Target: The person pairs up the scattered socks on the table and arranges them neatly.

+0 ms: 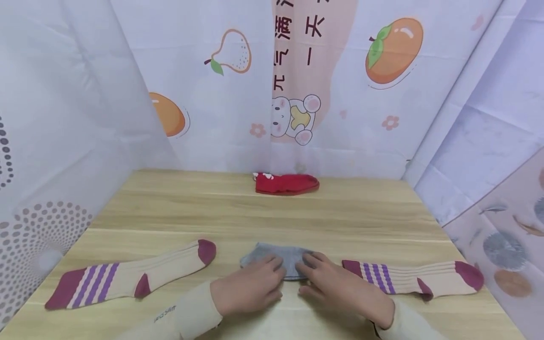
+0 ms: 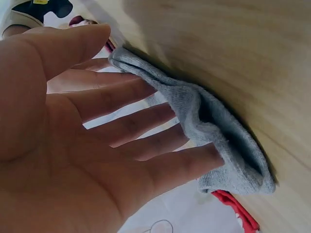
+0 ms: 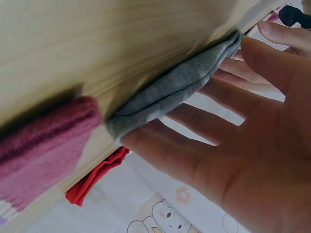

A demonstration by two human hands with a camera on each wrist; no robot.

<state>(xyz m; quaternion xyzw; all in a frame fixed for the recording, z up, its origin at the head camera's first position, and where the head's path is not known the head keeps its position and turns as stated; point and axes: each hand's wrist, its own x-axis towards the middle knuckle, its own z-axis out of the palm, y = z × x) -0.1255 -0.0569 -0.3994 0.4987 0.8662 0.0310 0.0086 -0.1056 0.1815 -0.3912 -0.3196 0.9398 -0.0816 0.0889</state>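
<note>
A small grey sock [image 1: 291,259] lies on the table between the two hands. My left hand [image 1: 250,285] rests its fingertips on the sock's left part; in the left wrist view the fingers are nearly straight against the grey cloth [image 2: 194,111]. On the sock's right part lie the fingers of my right hand [image 1: 335,285], and the right wrist view shows them extended and spread along the sock [image 3: 170,87]. Neither thumb pinches the cloth.
A cream sock with maroon and purple bands [image 1: 127,278] lies left of the hands, and a similar one [image 1: 408,278] lies to the right. Near the table's back edge is a red sock [image 1: 286,184]. Printed curtains [image 1: 204,118] hang behind and beside the table [image 1: 191,208].
</note>
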